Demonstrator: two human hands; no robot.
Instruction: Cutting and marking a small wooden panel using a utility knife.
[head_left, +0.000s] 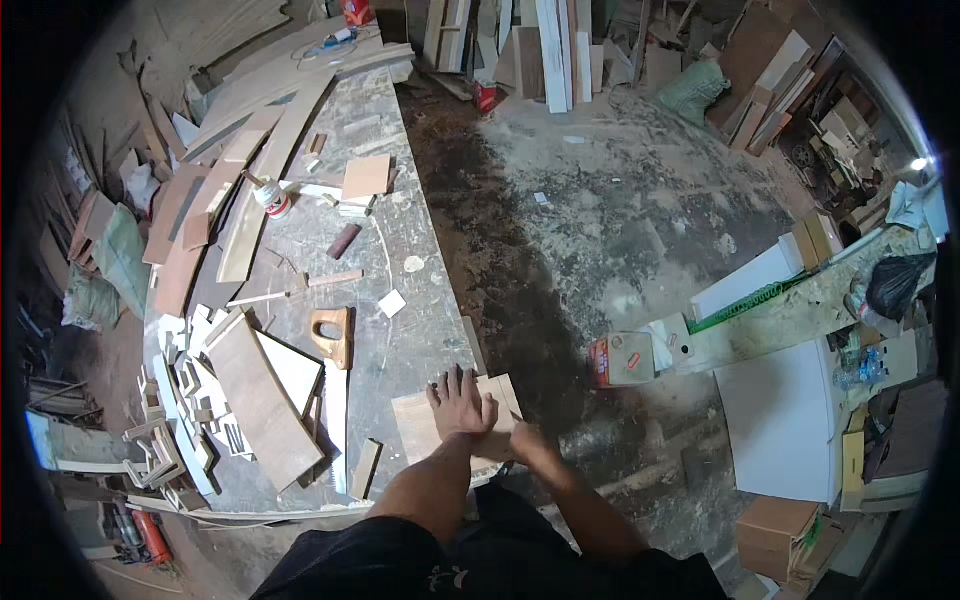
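My left hand (462,408) lies spread, palm down, on a light plywood piece (417,420) at the front right corner of the worktable (400,250). My right hand (530,443) is closed at the right edge of that plywood, just right of my left hand; what it grips is too hidden to tell. To the left, a handsaw (332,337) with a wooden handle lies on the table, its blade pointing toward me. A short wood strip (365,468) lies between the saw and the plywood.
Boards (263,395) and offcuts crowd the table's left side, with a glue bottle (272,200) farther back. Beyond the table's right edge, a bench (750,330) holds bags and boxes. A white panel (778,420) stands below it. Stacked boards (555,55) lean at the back.
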